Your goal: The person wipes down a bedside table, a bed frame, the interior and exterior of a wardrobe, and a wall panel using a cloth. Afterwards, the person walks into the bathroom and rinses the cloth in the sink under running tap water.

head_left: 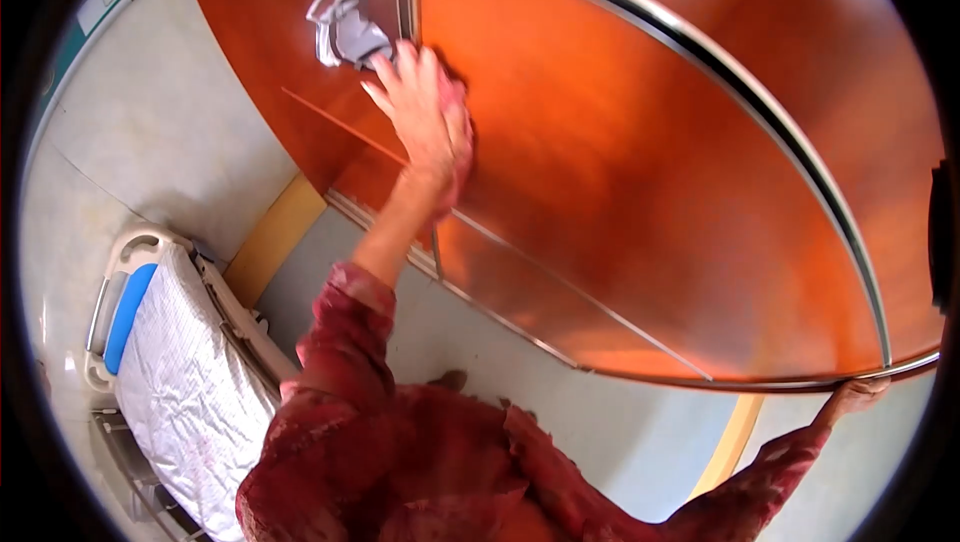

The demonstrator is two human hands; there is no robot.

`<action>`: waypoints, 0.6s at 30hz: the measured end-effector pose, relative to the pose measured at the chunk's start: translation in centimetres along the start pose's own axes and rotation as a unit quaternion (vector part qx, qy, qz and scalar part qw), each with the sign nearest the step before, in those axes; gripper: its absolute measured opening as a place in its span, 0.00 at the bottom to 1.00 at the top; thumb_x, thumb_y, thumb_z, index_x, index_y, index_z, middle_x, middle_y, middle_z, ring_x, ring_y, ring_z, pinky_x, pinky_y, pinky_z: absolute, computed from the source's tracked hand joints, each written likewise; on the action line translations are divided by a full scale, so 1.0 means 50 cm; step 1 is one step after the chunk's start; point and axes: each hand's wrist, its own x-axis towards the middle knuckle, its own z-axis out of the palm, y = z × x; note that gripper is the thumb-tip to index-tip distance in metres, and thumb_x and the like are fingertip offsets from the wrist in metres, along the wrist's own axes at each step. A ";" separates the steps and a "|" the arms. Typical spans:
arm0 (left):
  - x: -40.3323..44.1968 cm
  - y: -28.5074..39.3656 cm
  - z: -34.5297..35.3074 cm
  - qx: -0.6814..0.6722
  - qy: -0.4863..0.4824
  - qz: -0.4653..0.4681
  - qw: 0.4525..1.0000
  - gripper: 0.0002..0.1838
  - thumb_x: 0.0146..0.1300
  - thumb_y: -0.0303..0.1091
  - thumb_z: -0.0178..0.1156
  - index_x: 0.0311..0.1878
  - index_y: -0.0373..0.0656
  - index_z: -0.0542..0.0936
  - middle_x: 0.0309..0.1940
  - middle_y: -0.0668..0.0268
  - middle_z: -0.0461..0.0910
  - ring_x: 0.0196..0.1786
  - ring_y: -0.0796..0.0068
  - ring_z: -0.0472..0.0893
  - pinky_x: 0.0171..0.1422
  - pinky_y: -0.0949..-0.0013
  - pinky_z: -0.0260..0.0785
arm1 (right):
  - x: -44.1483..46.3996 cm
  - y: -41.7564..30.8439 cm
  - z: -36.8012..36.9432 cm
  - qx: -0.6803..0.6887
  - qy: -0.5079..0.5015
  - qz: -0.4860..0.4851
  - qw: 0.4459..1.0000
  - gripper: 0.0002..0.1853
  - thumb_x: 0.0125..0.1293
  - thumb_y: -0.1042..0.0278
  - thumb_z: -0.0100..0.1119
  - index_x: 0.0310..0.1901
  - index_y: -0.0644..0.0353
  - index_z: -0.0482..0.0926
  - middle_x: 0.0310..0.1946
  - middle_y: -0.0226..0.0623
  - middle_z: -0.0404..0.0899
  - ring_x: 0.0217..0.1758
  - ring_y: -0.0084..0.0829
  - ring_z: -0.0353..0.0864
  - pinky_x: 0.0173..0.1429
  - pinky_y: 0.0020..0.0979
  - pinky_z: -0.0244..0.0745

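With its fingers pointing up, my left hand [415, 117] presses a pink cloth [457, 132] against the glossy orange-brown cabinet front [600, 142], beside a vertical metal strip. Its fingers are partly spread over the cloth. Just up and left of the fingertips, a crumpled grey and silver item [350, 27] is on the cabinet surface. Far to the right, my right hand [862, 394] is at the cabinet's lower edge, with its fingers bent around that edge. Part of those fingers is hidden.
A bed with a white quilted cover [190, 382] and a blue panel in its end board [130, 317] stands at the lower left. A pale wall [150, 122] is behind it. Grey floor [430, 332] shows below the cabinet. A dark object [940, 237] is at the right edge.
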 end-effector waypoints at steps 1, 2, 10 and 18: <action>-0.015 0.019 -0.002 -0.025 -0.019 0.000 1.000 0.30 0.64 0.37 0.49 0.68 0.38 0.63 0.75 0.47 0.50 0.77 0.36 0.41 0.74 0.31 0.29 | 0.005 -0.040 -0.007 0.002 0.019 0.005 1.000 0.24 0.76 0.53 0.37 0.56 0.65 0.74 0.51 0.52 0.77 0.49 0.46 0.78 0.55 0.39 0.72; -0.011 0.066 -0.017 0.036 -0.095 -0.018 0.995 0.27 0.58 0.36 0.53 0.61 0.36 0.68 0.70 0.45 0.57 0.74 0.31 0.47 0.72 0.28 0.34 | 0.007 -0.093 -0.022 -0.039 0.001 -0.005 0.999 0.25 0.76 0.53 0.35 0.56 0.68 0.73 0.51 0.55 0.77 0.51 0.51 0.77 0.57 0.43 0.73; 0.124 0.302 -0.085 -0.127 0.073 0.257 0.955 0.20 0.55 0.37 0.65 0.53 0.49 0.79 0.57 0.66 0.75 0.56 0.52 0.72 0.50 0.34 0.57 | 0.003 -0.091 -0.015 0.035 0.001 0.101 0.994 0.29 0.77 0.51 0.33 0.63 0.70 0.68 0.62 0.59 0.69 0.63 0.56 0.69 0.67 0.44 0.64; 0.336 0.505 -0.102 -0.151 0.156 0.337 0.916 0.28 0.52 0.41 0.68 0.58 0.50 0.75 0.66 0.68 0.68 0.70 0.55 0.63 0.59 0.29 0.55 | -0.007 -0.084 0.003 0.026 0.015 0.065 0.997 0.28 0.77 0.52 0.32 0.62 0.68 0.69 0.61 0.57 0.70 0.61 0.57 0.69 0.64 0.45 0.67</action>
